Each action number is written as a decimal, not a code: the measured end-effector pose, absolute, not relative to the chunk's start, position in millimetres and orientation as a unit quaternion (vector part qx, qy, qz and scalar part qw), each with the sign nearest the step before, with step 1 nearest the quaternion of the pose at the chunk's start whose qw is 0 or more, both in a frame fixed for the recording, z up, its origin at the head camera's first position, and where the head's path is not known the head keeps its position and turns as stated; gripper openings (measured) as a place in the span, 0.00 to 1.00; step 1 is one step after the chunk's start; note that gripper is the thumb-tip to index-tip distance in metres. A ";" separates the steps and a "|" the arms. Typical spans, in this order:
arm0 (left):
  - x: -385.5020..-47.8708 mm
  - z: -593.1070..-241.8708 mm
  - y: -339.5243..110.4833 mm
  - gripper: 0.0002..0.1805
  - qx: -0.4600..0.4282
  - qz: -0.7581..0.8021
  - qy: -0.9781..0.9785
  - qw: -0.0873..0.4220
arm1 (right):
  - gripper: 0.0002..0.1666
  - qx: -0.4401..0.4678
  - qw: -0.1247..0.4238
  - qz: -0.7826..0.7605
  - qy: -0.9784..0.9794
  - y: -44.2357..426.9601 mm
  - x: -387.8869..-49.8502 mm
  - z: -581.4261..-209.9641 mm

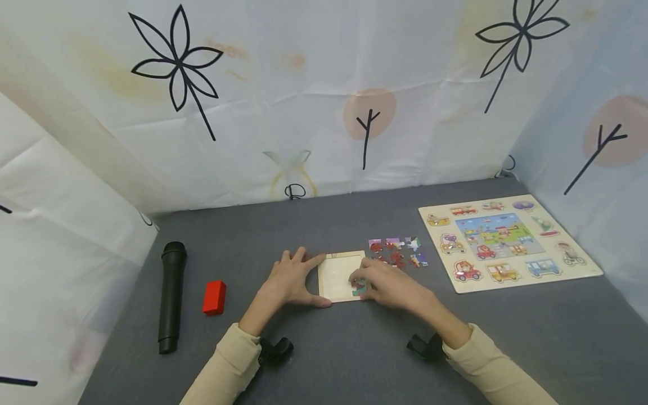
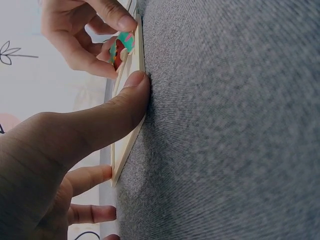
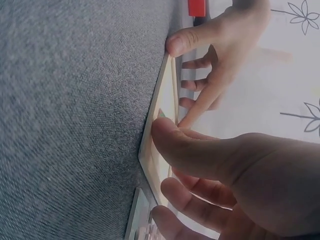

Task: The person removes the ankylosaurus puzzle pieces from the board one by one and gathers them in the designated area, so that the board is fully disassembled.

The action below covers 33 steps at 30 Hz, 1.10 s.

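A shallow square wooden puzzle tray (image 1: 333,280) lies on the grey table between both hands. My left hand (image 1: 289,282) spreads over its left side. In the left wrist view the left thumb (image 2: 122,102) presses the near edge while the index finger touches the far corner. At the tray's near right corner, my right hand (image 1: 392,286) pinches a teal and red puzzle piece (image 1: 358,286) with thumb and curled fingers. That piece (image 2: 127,42) appears tilted in the left wrist view; in the right wrist view the right thumb (image 3: 175,142) mostly covers it.
Several loose puzzle pieces (image 1: 397,257) lie just behind the right hand. Farther right is a large wooden vehicle puzzle board (image 1: 450,281). On the left stand out a red block (image 1: 214,298) and a black microphone (image 1: 172,298). White printed cloth (image 1: 314,112) walls off the back and sides.
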<state>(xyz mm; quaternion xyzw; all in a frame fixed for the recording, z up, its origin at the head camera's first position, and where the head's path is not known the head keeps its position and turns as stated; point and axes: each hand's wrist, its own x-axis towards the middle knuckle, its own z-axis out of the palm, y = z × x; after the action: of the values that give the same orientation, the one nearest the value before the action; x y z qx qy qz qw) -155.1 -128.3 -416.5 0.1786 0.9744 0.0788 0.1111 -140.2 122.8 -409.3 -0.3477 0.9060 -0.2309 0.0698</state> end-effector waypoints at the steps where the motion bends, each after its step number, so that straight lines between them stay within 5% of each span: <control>1: -155.0 -416.5 -128.3 0.59 0.179 0.078 0.974 0.111 | 0.16 -0.347 0.070 -0.233 0.906 123.0 -140.1 -409.1; 33: -154.4 -417.4 -127.8 0.60 0.179 0.072 0.975 0.110 | 0.18 -0.309 0.040 -0.202 0.929 206.0 -137.2 -401.8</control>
<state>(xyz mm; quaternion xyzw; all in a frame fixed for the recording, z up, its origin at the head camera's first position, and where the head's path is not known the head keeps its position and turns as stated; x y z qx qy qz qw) -154.4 -127.8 -417.4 0.1793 0.9750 0.0721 0.1099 -137.2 206.0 -401.8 -0.3087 0.9286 -0.2023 0.0398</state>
